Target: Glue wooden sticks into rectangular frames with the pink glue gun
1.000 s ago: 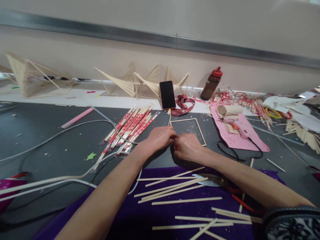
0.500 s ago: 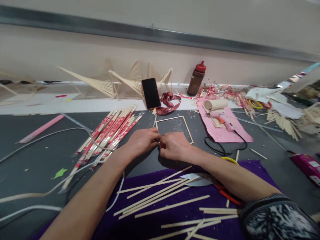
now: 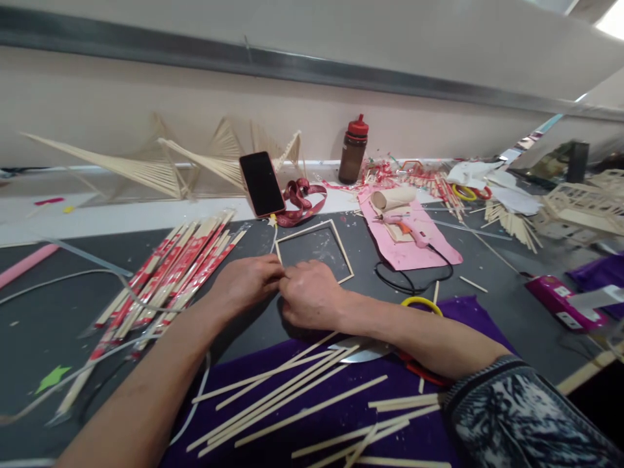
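A small square frame of thin wooden sticks (image 3: 342, 249) lies on the grey table. My left hand (image 3: 247, 281) is closed in a pinch at the frame's near left corner. Against its fingertips, my right hand (image 3: 312, 296) is curled shut at the same corner, and it hides the near side. The exact grip of the fingers is covered. Just below my hands, several loose wooden sticks (image 3: 312, 409) lie on a purple cloth (image 3: 224, 370). Scissors with a yellow handle (image 3: 422, 304) lie partly under my right forearm.
Packs of chopsticks in red and white wrappers (image 3: 166, 279) lie at left, crossed by a white cable (image 3: 104, 354). Behind stand a phone (image 3: 262, 184), a bottle (image 3: 353, 153) and a fan-like stick structure (image 3: 121, 166). A pink glue gun (image 3: 414, 231) rests on a pink sheet (image 3: 439, 257).
The view has turned to the right, so everything appears shifted left. Both hands stay together at the frame's near left corner.
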A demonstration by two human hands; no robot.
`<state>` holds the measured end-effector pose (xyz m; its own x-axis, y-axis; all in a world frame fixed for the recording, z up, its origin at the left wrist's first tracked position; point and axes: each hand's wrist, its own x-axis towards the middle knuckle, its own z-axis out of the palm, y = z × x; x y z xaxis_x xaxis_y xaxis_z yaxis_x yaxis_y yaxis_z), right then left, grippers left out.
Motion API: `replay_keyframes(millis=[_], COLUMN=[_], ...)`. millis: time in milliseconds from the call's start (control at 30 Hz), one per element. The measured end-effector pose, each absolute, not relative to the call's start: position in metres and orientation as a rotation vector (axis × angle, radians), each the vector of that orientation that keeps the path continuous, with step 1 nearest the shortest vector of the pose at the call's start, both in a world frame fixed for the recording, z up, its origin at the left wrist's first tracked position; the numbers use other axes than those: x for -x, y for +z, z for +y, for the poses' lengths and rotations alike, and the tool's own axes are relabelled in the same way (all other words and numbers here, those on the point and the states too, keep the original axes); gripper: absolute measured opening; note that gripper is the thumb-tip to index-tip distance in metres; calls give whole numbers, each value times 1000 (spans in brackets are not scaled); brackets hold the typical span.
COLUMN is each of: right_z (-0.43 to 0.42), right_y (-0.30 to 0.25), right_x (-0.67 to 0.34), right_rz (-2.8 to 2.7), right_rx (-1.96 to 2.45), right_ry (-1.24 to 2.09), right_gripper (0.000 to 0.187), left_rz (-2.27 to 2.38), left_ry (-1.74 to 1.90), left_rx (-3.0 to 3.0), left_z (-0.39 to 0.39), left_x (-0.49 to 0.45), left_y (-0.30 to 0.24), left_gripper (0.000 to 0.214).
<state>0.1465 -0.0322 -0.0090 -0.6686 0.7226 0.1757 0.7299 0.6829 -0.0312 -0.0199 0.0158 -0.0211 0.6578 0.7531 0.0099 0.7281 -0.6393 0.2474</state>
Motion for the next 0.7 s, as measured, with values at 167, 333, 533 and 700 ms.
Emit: replay_keyframes(millis=[167,333,533,700], right_z=[-31,-29,-32,-39], right_y=[-7,-7,-11,-13], right_x=[-147,-148,-149,-146], right_rz=[-2739,-2737,-2732,-2739], right_rx=[1247,1308,1214,1153], right_ry=[-5,48,-69,-45], right_gripper=[24,24,24,25], left_rz=[1217,1251,1254,1284], left_ry=[80,7,-21,-43], left_rx=[-2688,-2730,-2750,-2747], left_z=[11,8,7,7], left_x=[15,13,9,7], left_y=[-13,-9,-8,-5], left_gripper=[21,22,24,22])
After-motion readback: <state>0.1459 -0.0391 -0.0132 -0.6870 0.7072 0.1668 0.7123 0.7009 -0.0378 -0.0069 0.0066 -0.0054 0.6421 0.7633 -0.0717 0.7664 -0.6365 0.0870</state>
